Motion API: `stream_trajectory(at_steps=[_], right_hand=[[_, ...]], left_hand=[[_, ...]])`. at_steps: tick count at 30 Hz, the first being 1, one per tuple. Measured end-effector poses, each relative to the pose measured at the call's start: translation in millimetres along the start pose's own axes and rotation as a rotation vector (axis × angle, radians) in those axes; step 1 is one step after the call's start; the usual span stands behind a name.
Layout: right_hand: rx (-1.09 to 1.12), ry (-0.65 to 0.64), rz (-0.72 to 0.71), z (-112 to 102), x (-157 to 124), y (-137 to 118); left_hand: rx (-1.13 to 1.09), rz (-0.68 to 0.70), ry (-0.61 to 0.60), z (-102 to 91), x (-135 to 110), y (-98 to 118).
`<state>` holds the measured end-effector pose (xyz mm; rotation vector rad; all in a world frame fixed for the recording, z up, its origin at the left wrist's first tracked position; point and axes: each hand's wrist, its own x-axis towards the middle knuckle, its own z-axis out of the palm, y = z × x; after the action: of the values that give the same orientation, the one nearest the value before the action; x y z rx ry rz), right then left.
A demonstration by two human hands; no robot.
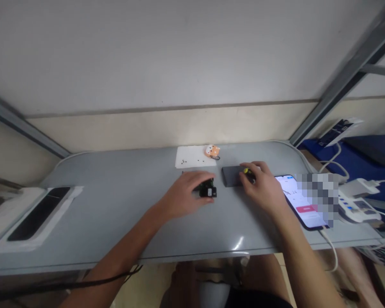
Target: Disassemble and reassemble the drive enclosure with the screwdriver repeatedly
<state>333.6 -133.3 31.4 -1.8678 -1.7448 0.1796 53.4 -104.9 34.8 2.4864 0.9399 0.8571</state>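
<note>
My left hand (188,194) curls round a small black device with a green circuit board (208,188), just above or on the grey tabletop; the fingers hide its left side. In my right hand (259,184), thumb and fingers close on a black-and-yellow screwdriver (247,172), whose shaft I cannot see. That hand is over the right end of a dark grey flat case (231,176) and partly covers it. Behind my hands lies a white sheet (191,155) with several tiny dark screws (184,162) on it.
An orange-and-white animal-shaped trinket (212,151) rests on the sheet's right edge. To the right are a lit phone (303,201) with a cable and a white power strip (356,207) with plugs. A black phone-like slab (40,214) lies at the left. Metal posts flank the table.
</note>
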Motion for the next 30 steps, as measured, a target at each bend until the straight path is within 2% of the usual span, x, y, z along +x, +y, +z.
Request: stream_trajectory(at_steps=[4,7,10,14,17,19,23,26,30], right_hand=[[-0.046,-0.115,-0.025,5.4,-0.1,0.6],[-0.082,-0.179,-0.048,10.2,1.3,-6.0],[-0.123,-0.232,-0.083,16.1,5.3,-17.9],[-0.165,-0.32,-0.168,19.9,24.4,-34.8],[-0.188,-0.392,-0.238,19.1,47.7,-42.8],[-0.155,-0.395,-0.274,19.9,61.3,-44.7],[-0.141,-0.349,-0.322,28.0,70.2,-40.6],[-0.1,-0.302,-0.33,33.4,64.8,-35.5],[-0.081,-0.321,-0.337,34.4,59.3,-32.2]], left_hand=[[0.085,0.254,-0.109,19.8,-16.7,17.1],[0.183,0.302,-0.176,33.5,-23.4,16.9],[0.227,0.274,-0.199,37.5,-23.1,12.3],[0.25,0.267,-0.133,22.1,-13.9,-0.7],[0.304,0.187,-0.065,2.6,-6.7,-24.7],[0.36,0.143,-0.006,-8.1,-5.3,-45.8],[0.377,0.06,0.001,-16.3,-11.1,-77.8],[0.351,0.007,0.02,-14.5,-16.9,-82.3],[0.371,-0.044,0.081,-10.9,-22.0,-77.2]])
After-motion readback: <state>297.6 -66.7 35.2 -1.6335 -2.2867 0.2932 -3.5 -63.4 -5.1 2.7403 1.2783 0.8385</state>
